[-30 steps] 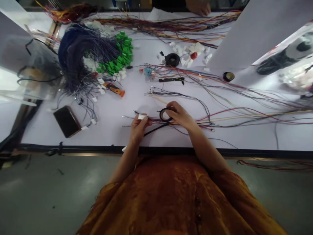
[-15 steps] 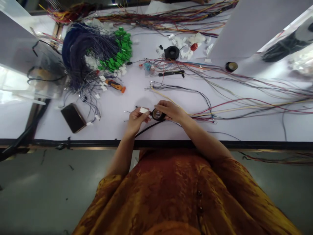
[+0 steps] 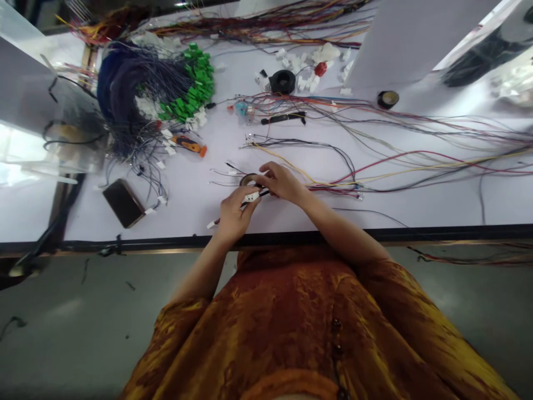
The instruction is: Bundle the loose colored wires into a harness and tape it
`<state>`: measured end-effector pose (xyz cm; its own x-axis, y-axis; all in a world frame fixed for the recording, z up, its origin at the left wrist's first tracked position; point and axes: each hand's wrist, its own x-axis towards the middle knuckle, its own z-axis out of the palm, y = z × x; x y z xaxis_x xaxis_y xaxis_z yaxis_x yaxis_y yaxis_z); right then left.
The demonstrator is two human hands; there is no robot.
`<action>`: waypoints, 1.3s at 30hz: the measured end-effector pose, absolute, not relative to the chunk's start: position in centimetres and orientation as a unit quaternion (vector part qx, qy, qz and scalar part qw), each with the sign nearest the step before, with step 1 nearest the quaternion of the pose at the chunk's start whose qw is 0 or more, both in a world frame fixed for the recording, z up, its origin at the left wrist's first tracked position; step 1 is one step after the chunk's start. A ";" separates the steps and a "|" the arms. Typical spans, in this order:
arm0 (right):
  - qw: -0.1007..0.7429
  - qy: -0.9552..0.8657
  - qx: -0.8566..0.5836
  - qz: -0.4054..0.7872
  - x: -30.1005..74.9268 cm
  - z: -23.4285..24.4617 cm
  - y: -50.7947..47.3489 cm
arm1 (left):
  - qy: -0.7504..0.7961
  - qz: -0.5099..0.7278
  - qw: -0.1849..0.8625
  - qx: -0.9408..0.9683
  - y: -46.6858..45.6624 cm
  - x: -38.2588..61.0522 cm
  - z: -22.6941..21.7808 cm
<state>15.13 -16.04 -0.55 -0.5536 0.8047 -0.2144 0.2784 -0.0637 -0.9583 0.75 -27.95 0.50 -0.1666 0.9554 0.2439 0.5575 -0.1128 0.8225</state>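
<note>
Near the table's front edge, my left hand (image 3: 234, 214) is closed, pinching a white connector (image 3: 251, 197) with small holes in its face. Dark wires run from the connector, and another small white connector (image 3: 211, 225) sticks out below my left hand. My right hand (image 3: 283, 182) is closed, its fingertips on a roll of black tape (image 3: 249, 179) just above the left fingers. The roll is partly hidden by the fingers. Thin loose wire ends poke out to the left of the roll. Red and black wires (image 3: 333, 190) lie to the right of my right hand.
Behind lie a black tape ring (image 3: 282, 82), a black pen-like tool (image 3: 283, 118) and an orange-handled cutter (image 3: 189, 144). A coil of dark wires (image 3: 120, 83) with green connectors (image 3: 195, 83) is at the left, a phone-like dark slab (image 3: 124, 203) in front. Another tape roll (image 3: 388, 99) stands right.
The tape roll has moved left, from beside my left hand to above its fingers, with my right hand following. The white connector has turned and now shows its holed face.
</note>
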 end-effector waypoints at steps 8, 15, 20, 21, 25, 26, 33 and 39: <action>0.275 -0.447 -0.424 0.738 15.5 -0.6 -15.9 | 0.616 0.603 0.315 0.398 -28.0 1.1 -2.2; 0.286 -0.776 -0.323 0.459 19.0 -3.5 -24.3 | 0.616 0.616 0.389 0.301 -26.0 1.1 -1.9; 0.345 -0.730 -0.351 0.474 18.1 -2.4 -21.3 | 0.635 0.541 0.334 0.439 -27.2 1.8 -0.3; 0.338 -0.702 -0.379 0.500 17.6 -2.0 -20.0 | 0.636 0.507 0.304 0.496 -27.6 1.9 -0.2; 0.243 -0.587 -0.418 0.650 16.0 -1.5 -15.9 | 0.627 0.443 0.239 0.594 -28.3 1.9 -0.7; 0.237 -0.553 -0.420 0.679 15.9 -1.6 -15.4 | 0.631 0.465 0.238 0.574 -28.1 1.8 -1.0; 0.359 -0.534 -0.400 0.652 18.4 -3.5 -18.5 | 0.625 0.593 0.367 0.352 -25.2 1.6 -2.5; 0.307 -0.780 -0.326 0.438 19.4 -5.0 -23.7 | 0.612 0.610 0.407 0.295 -24.1 2.2 -1.7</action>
